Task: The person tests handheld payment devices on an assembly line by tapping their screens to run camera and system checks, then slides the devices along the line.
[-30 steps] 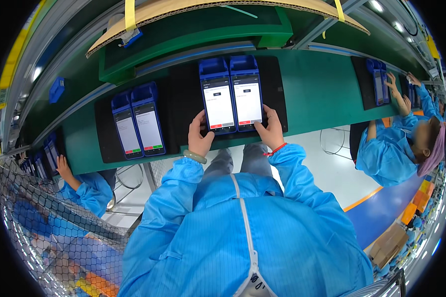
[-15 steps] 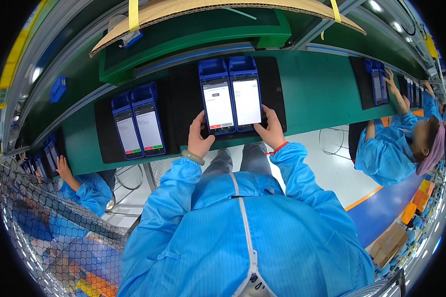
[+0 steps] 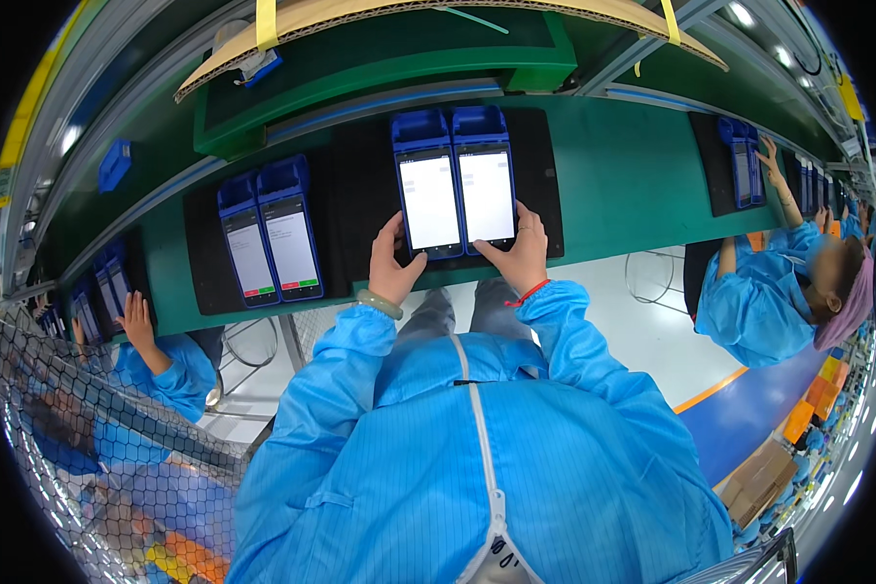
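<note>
Two blue payment terminals with lit, mostly white screens lie side by side: a left terminal (image 3: 430,200) and a right terminal (image 3: 487,195). My left hand (image 3: 394,271) is curled about the lower left edge of the left one, its thumb by the bottom corner. Fingers of my right hand (image 3: 518,251) wrap the right one's outer edge, and the thumb rests at the bottom of its screen. Farther left, another pair of terminals (image 3: 290,238) shows red and green buttons; neither hand touches it.
Black mats (image 3: 346,185) lie on the green bench (image 3: 613,175). Behind stands a green raised shelf (image 3: 380,102), below a cardboard sheet (image 3: 360,24). A co-worker (image 3: 764,292) handles terminals at the right; another person's hand (image 3: 138,321) shows at the left, near black netting (image 3: 117,419).
The left terminal's screen has switched from a page with a dark box and red and grey buttons to a mostly white one. My right thumb has moved left along the right screen's bottom.
</note>
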A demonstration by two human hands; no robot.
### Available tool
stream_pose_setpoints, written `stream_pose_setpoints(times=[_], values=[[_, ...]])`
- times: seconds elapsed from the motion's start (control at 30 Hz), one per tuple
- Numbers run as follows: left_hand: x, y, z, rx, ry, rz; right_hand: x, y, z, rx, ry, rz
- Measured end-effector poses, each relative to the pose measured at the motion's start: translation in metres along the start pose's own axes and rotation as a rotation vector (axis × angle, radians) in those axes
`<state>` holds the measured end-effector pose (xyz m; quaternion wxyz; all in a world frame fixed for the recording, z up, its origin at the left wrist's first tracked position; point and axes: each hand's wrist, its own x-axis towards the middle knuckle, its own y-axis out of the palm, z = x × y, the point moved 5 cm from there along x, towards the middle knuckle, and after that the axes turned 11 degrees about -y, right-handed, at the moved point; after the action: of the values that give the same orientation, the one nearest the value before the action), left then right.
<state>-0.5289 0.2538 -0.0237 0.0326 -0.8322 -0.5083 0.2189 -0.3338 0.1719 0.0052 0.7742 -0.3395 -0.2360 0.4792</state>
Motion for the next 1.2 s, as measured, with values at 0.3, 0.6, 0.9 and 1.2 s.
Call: stream_pose_setpoints(times=[0.3,0.6,0.9,1.2], values=[[-0.002,-0.005,0.003,-0.118,-0.051,-0.027,-0.005,-0.003,-0.005,0.124,-0.062,-0.004],[-0.02,-0.331,0.114,0.063,-0.024,-1.054,-0.086,-0.041,-0.055,0.226,-0.007,-0.161],[-0.001,-0.35,0.143,1.086,-0.684,-1.04,-0.203,0.009,-0.177,0.177,0.484,0.281],[0.019,-0.373,0.136,1.146,-0.81,-1.108,-0.262,0.016,-0.198,0.102,0.79,0.5]])
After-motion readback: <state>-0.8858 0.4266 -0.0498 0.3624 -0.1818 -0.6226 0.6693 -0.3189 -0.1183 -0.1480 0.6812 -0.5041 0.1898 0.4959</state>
